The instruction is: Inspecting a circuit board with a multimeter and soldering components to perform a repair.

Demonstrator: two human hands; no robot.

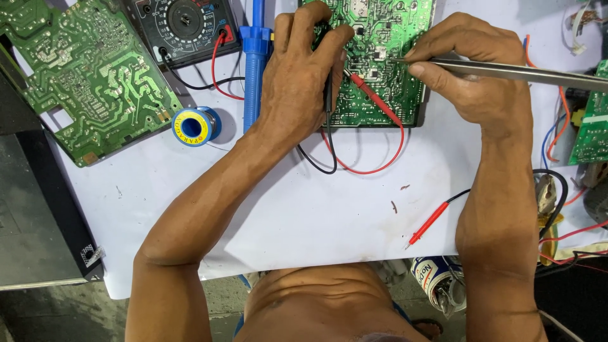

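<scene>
Bright, even light flooded the white table (304, 215); soft shadows fell toward six o'clock, edges bowed slightly, focus stayed crisp.

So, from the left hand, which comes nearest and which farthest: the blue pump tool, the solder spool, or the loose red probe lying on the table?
Head view, measured from the left hand:
1. Blue pump tool, right beside the hand on its left.
2. Solder spool, further left and a little lower.
3. Loose red probe, well off toward the lower right, near the right forearm.
</scene>
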